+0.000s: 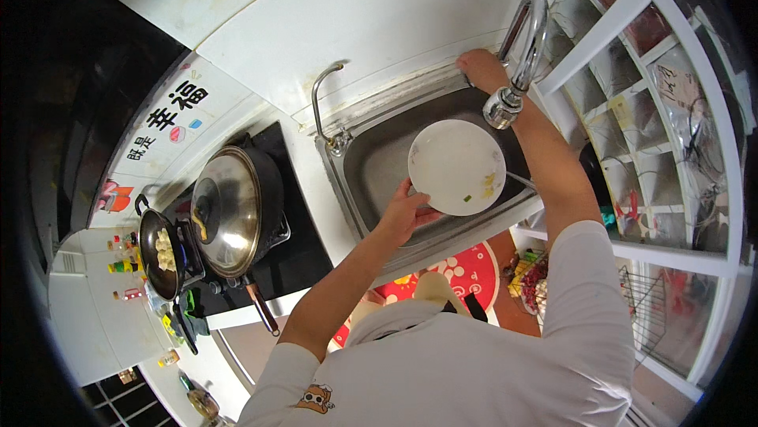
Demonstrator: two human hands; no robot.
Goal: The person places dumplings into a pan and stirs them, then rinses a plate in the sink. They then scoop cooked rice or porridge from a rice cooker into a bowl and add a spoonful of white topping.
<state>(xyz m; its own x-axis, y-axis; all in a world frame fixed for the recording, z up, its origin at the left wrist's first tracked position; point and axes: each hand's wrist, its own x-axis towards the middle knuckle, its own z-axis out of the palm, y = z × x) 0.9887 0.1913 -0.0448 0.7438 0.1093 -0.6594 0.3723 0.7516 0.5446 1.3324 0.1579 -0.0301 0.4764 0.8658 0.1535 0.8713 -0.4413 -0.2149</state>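
Observation:
A white plate (453,160) with a faint printed pattern is tilted over the stainless steel sink (370,181). My left hand (408,213) grips its lower left rim. Yellowish scraps (489,186) and a small green piece (467,197) lie on its lower part. At the sink's back right corner, beside the chrome faucet (503,108), is my right hand (484,70). Its fingers are curled and partly hidden, so what they touch does not show. A thin pale rod-like thing (520,180) shows between the plate and the sink's right rim.
A second, thin tap (323,101) rises at the sink's left. On the black hob (305,261) sit a lidded pan (228,213) and a small frying pan (155,270) holding pale food pieces (166,249). A white-framed shelf unit (669,249) stands to the right, near my right arm.

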